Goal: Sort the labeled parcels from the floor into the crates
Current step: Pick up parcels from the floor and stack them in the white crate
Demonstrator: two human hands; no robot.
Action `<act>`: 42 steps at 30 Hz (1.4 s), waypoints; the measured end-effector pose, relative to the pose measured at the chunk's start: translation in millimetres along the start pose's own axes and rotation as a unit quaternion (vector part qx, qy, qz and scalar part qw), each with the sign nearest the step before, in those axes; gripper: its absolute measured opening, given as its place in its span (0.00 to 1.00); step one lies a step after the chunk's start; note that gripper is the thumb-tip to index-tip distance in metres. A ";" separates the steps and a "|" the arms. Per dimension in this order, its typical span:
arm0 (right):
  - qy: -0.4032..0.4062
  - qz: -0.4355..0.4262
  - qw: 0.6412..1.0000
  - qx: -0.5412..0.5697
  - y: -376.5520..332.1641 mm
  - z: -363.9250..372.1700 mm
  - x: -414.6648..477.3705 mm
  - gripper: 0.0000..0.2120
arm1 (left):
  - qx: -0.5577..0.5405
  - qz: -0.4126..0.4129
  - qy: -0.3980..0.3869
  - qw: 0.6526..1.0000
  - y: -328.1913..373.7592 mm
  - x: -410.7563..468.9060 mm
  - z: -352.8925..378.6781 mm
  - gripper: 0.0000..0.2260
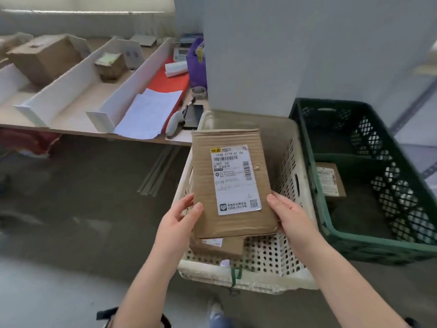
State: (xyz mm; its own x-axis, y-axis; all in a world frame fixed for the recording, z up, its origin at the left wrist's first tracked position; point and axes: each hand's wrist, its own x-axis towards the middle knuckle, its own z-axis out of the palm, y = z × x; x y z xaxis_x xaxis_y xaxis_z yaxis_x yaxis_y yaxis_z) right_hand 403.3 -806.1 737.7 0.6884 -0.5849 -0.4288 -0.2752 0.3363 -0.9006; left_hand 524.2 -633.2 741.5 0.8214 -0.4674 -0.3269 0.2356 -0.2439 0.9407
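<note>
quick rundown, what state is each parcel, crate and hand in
white crate, one parcel visible inside
green crate, one parcel visible inside
held parcel, label up, in the air over the white crate
left hand, grips the held parcel's left edge, thumb on top
right hand, grips its right edge
lower parcel, flat in the white crate, partly hidden
small parcel, flat in the green crate, label up

One wide-angle view was taken from the head, directed forward and down. The parcel (233, 183) was seen close at centre over the white crate (272, 259); the table (78, 107) was caught farther off, upper left.
</note>
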 end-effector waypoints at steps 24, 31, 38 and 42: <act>0.085 0.218 0.970 -0.067 83.6 -54.9 126.9 0.14 | 0.155 -0.201 -0.191 0.948 -75.5 150.5 77.7 0.16; 0.074 0.198 0.976 -0.049 78.5 -64.1 146.3 0.14 | 0.143 -0.187 -0.165 0.958 -71.0 167.6 85.7 0.18; 0.051 0.152 0.987 -0.014 49.5 -35.5 266.9 0.13 | 0.110 -0.112 -0.075 0.985 -50.0 266.8 93.7 0.20; 0.020 0.143 0.989 -0.015 47.1 -10.1 363.5 0.15 | 0.098 -0.076 -0.031 0.992 -62.4 343.8 96.1 0.24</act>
State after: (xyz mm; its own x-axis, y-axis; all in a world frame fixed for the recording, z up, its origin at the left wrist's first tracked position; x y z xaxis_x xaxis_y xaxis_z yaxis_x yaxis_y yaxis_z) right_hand 633.8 -1010.3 538.7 0.5522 -0.4981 -0.6685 -0.4750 0.4710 -0.7433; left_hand 742.0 -860.3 561.7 0.7494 -0.4624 -0.4739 0.2431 -0.4736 0.8466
